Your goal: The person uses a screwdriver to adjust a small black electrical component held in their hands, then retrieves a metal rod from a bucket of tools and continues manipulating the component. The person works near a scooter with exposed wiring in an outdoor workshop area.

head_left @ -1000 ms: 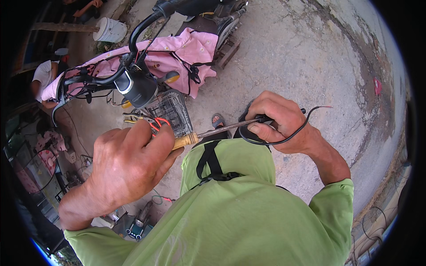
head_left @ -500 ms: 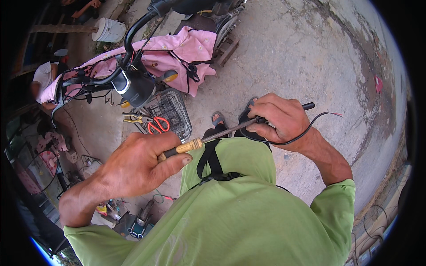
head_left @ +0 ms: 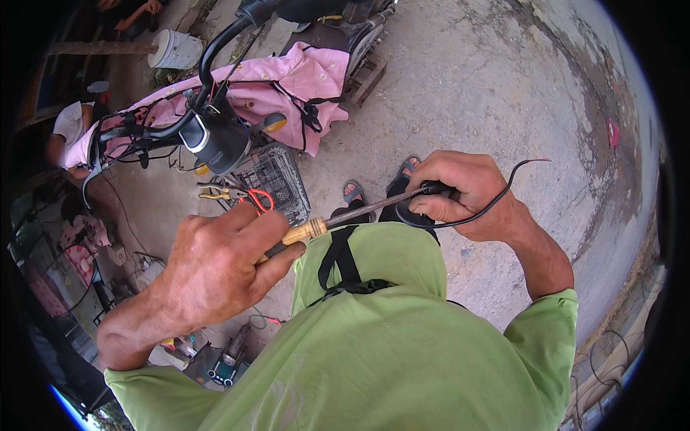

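Note:
My left hand (head_left: 223, 258) is closed around the yellow wooden handle of a screwdriver (head_left: 313, 228). Its long metal shaft slants up to the right, the tip meeting a small black part (head_left: 437, 188) pinched in my right hand (head_left: 467, 187). From that part a black cable (head_left: 496, 210) loops under the fingers and rises past the wrist, ending in thin bare strands. My right fingers cover much of the part, so its kind and the exact contact with the tip are hidden.
Ahead stands a two-wheeler with black handlebars (head_left: 208, 65) and a pink cover (head_left: 287, 79). Its black basket (head_left: 287, 179) has yellow-handled pliers (head_left: 213, 191) and a red-handled tool (head_left: 262, 197) beside it. A white bucket (head_left: 176, 49) and other people (head_left: 72, 122) are at the far left.
My right hand has turned the black part, so its tube-like end no longer sticks out beyond the fingers. The cable's free end has swung up. My left grip on the screwdriver has rolled over slightly.

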`<state>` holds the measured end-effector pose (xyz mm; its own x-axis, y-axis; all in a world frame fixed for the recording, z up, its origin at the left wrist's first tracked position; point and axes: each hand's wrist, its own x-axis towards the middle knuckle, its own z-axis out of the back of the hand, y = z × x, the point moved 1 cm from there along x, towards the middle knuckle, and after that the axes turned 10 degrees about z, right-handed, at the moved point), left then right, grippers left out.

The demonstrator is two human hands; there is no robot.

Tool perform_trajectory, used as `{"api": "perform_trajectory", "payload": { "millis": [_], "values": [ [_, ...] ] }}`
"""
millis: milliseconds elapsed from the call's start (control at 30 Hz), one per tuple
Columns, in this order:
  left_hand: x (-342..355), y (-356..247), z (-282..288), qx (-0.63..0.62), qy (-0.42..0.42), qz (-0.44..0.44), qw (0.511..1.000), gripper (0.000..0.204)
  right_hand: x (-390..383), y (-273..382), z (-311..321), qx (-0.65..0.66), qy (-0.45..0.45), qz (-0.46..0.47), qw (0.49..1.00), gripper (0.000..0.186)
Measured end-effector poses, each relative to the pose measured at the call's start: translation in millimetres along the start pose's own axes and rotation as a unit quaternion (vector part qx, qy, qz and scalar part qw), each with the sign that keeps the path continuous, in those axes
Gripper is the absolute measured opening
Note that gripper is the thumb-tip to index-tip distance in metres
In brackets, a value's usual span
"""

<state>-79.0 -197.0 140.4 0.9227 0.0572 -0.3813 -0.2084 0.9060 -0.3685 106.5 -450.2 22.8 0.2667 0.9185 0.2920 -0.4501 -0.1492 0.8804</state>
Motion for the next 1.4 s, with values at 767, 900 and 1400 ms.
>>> {"api": "perform_trajectory", "payload": {
  "millis": [767, 900, 1400],
  "values": [
    [3.7, -16.9, 15.0, 0.199, -0.047, -0.092, 0.975, 0.039, -10.7, 1.0, 10.3, 0.150, 0.111, -0.134, 0.973, 0.034],
    [3.1, -22.8, 17.4, 0.207, -0.049, -0.092, 0.973, 0.039, -11.4, -1.4, 11.9, 0.186, 0.126, -0.162, 0.961, 0.034],
    [1.0, -37.9, 23.0, -0.019, 0.050, -0.029, 0.998, 0.033, -18.8, 2.0, 20.4, 0.051, 0.017, -0.006, 0.999, 0.023]
  ]
}}
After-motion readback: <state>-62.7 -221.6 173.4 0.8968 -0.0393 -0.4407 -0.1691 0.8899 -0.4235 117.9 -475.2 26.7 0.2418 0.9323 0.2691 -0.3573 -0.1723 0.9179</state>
